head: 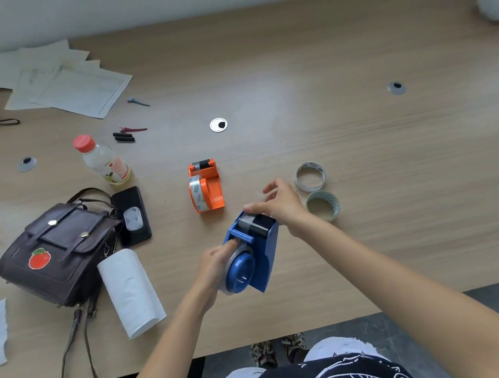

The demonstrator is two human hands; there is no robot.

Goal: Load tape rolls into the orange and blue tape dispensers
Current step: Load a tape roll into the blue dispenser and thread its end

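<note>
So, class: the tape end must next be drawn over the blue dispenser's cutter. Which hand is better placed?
Probably the right hand: it is already at the cutter end of the blue dispenser. The left hand grips the roll side, steadying it.

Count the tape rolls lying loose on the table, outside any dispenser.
2. A white roll and a clear roll lie beside each other, just right of the right hand. Others may sit unseen at the blurred left edge.
</note>
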